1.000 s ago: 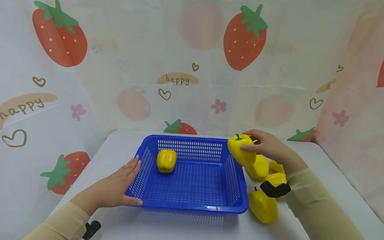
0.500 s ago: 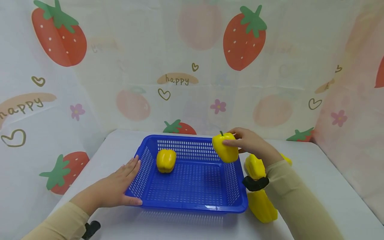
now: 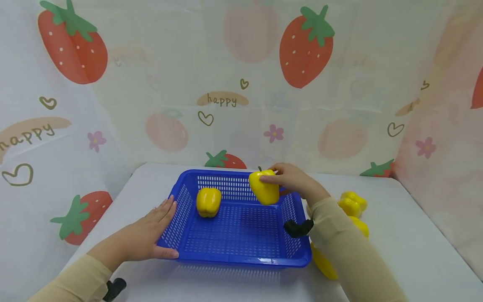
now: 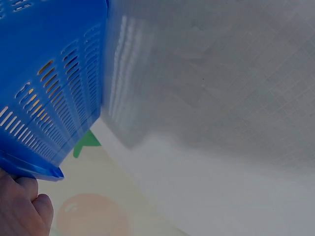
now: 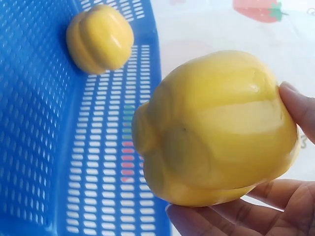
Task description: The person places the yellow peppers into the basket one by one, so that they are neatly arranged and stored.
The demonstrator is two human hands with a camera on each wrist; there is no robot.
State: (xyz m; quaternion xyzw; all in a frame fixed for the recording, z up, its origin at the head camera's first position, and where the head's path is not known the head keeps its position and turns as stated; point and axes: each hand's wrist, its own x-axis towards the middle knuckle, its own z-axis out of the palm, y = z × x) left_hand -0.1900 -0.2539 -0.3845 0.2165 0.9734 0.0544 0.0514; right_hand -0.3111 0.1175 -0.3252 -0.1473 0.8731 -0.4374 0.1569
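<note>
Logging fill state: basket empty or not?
Not empty: one yellow pepper sits inside the basket, toward its back left corner; the right hand grips a second pepper.

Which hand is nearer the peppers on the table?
The right hand, left of those peppers, gripping another pepper. The left hand is farther, touching the basket's left side.

One blue basket (image 3: 234, 259) is counted on one worktop (image 3: 407, 235). From the basket's middle, one inner pepper (image 3: 209, 202) is counted at ten o'clock, one held pepper (image 3: 264, 192) at one, at least three outer peppers (image 3: 352, 204), some partly hidden, around three to four. Two grips are seen: left grip (image 3: 145, 235) at nine, right grip (image 3: 294, 178) at two.
</note>
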